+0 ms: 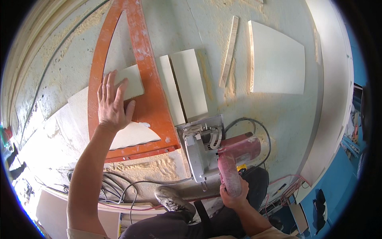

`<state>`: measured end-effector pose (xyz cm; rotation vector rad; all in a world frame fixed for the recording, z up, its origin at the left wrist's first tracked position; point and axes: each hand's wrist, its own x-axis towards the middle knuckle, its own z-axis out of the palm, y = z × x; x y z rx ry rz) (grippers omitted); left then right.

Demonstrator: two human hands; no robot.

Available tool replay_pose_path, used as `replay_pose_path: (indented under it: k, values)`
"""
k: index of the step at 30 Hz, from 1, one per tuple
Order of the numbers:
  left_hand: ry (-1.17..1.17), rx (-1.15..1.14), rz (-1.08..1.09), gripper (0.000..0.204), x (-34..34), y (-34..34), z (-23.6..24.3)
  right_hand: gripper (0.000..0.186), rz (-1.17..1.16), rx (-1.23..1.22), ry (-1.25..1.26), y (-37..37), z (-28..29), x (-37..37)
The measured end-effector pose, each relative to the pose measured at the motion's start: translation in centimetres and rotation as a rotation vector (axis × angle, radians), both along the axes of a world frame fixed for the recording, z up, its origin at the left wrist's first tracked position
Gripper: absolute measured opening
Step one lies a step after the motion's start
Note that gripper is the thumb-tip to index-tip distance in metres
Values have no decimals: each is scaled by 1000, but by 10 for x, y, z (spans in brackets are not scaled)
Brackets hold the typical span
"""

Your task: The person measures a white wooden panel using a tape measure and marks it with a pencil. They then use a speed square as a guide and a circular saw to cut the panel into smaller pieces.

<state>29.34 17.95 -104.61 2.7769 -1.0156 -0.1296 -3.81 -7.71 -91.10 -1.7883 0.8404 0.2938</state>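
My right hand (235, 195) is wrapped round the rear handle of a dusty red circular saw (239, 148). The saw's metal base rests at the near end of a white board (190, 81), in line with a dark slot running away through it. Along the saw's left side lies an orange triangular guide frame (145, 49), its straight edge next to the base. My left hand (112, 104) is spread flat, fingers apart, over the guide's middle and a pale board piece (133, 81) showing in its opening. The saw blade is hidden.
A cut white panel (277, 59) and a narrow strip (229, 51) lie at the far right. Sawdust (153, 167) covers parts of the worktop. A dark power cable (159, 182) runs from the saw to coils at the near left. My shoe (171, 198) is below the near edge.
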Motion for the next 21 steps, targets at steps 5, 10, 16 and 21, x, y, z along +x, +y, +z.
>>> replay_pose_path:
  k: [5, 10, 16, 21]
  values:
    - [7, -28, -10, 67, 0, 1, 0, 14, 76, -62, -60, -1, -6, 17]
    - [3, -29, -4, 66, 1, 1, 1, 20, -44, -19, -106, -4, -14, 65]
    - [49, -83, 4, 63, 3, 4, 4, 20, -144, 43, -119, -13, -14, 163]
    - [73, -91, 13, 63, 3, 4, 8, 22, -46, 128, -313, -37, -20, 289]
